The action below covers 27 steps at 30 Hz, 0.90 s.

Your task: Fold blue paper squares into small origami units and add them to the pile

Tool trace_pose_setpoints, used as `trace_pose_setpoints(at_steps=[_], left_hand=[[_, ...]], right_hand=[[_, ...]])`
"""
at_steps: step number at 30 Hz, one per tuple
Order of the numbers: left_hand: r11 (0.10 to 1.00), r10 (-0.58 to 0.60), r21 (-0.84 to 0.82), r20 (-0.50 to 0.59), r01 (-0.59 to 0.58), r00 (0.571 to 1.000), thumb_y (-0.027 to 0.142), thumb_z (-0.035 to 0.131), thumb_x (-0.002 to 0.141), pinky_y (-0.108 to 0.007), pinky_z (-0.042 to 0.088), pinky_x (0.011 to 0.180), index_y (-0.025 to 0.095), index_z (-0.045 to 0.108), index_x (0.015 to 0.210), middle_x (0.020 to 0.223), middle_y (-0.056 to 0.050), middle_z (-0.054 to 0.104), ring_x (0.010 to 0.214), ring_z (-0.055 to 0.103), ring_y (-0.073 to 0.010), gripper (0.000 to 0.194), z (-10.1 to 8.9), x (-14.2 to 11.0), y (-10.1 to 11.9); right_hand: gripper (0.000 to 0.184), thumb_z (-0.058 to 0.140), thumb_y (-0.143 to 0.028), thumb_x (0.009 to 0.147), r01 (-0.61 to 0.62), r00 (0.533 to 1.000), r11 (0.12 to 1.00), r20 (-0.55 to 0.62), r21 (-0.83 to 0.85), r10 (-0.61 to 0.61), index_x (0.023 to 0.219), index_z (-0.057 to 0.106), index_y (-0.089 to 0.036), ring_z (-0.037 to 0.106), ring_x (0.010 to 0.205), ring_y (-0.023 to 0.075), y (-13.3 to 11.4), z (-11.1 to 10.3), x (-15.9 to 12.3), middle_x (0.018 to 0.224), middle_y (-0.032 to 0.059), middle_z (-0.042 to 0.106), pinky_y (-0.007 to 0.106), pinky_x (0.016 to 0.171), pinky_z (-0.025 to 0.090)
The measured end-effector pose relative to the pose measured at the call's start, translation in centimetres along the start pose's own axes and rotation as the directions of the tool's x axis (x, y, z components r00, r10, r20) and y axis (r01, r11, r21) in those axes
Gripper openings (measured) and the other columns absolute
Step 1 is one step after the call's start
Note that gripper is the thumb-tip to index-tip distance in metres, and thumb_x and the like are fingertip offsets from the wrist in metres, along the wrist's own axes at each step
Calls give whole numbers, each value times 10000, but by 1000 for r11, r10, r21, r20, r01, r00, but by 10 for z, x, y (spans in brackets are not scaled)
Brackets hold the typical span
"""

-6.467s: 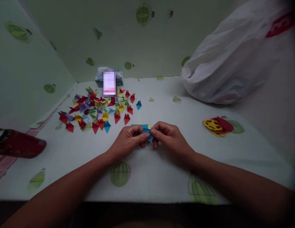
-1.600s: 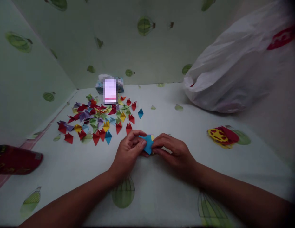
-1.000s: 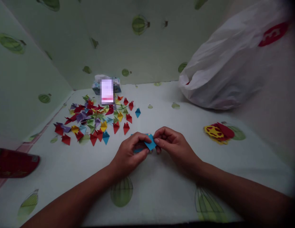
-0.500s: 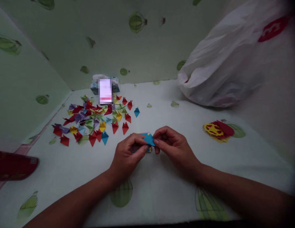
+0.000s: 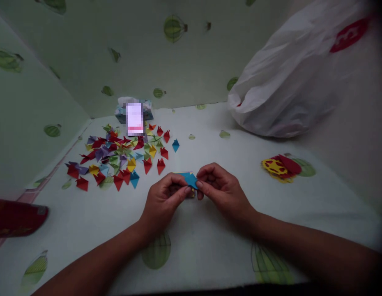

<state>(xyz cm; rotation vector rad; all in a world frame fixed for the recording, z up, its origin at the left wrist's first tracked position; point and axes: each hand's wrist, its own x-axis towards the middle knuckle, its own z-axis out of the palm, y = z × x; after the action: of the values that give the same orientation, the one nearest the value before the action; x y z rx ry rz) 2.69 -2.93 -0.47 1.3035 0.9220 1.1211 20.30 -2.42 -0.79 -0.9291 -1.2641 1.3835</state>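
A small folded piece of blue paper [image 5: 191, 180] is pinched between my two hands at the middle of the table. My left hand [image 5: 164, 197] grips its left side with thumb and forefinger. On the right corner, the thumb and fingers of my right hand [image 5: 222, 187] are closed. Beneath them lies a stack of coloured paper [image 5: 190, 194], mostly covered by the hands and the blue piece. Beyond my left hand spreads a pile of small folded paper pieces [image 5: 117, 154] in red, purple, green, yellow and blue.
A tissue box [image 5: 149, 110] stands at the back with a blurred phone-like screen [image 5: 135, 117] before it. A white plastic bag [image 5: 280, 94] sits back right. Yellow and red cut-outs [image 5: 281, 167] lie at right, and a dark red object [image 5: 18, 218] at far left.
The view has shifted slightly, so things sit a little further left. Both hands keep hold of the blue paper, which is tilted a bit differently.
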Motion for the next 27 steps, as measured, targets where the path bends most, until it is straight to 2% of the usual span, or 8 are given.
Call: trace_pose_setpoints(at_steps=[3, 8, 12, 18, 27], left_hand=[[996, 54, 76, -8, -54, 998, 175, 725, 840, -233, 589, 711, 176, 653, 823, 831, -11, 712, 749, 699, -120, 74, -3, 1, -1], [980, 108, 168, 22, -110, 994, 184, 723, 842, -240, 571, 711, 172, 668, 835, 870, -32, 701, 785, 685, -131, 57, -7, 3, -2], [981, 78, 175, 34, -83, 996, 196, 725, 845, -257, 567, 708, 184, 683, 875, 852, -26, 690, 778, 675, -140, 53, -5, 3, -1], [954, 163, 255, -5, -157, 987, 195, 725, 839, -267, 545, 706, 195, 688, 795, 868, -40, 689, 804, 653, -154, 57, -6, 2, -1], [974, 89, 212, -45, -77, 995, 206, 729, 814, -227, 520, 634, 173, 655, 760, 797, -22, 683, 712, 634, -123, 97, -6, 4, -2]], right_hand=[[159, 677, -299, 875, -77, 996, 997, 47, 2, 77, 954, 583, -198, 600, 593, 125, -1, -3, 1, 656, -39, 616, 295, 642, 486], [260, 650, -361, 888, -150, 982, 983, 100, -110, 161, 713, 591, -179, 538, 563, 112, -6, -6, 2, 579, -20, 594, 280, 622, 435], [261, 655, -360, 870, -136, 989, 978, 42, -155, 144, 685, 585, -190, 535, 558, 119, -10, -4, 1, 580, -22, 585, 280, 598, 434], [255, 657, -348, 876, -118, 992, 983, 29, -144, 123, 684, 611, -187, 526, 572, 124, -7, -4, -1, 571, -19, 591, 286, 623, 423], [256, 659, -308, 896, -156, 986, 986, 57, -52, 159, 677, 641, -176, 534, 595, 122, -1, -5, 0, 559, -19, 609, 287, 679, 413]])
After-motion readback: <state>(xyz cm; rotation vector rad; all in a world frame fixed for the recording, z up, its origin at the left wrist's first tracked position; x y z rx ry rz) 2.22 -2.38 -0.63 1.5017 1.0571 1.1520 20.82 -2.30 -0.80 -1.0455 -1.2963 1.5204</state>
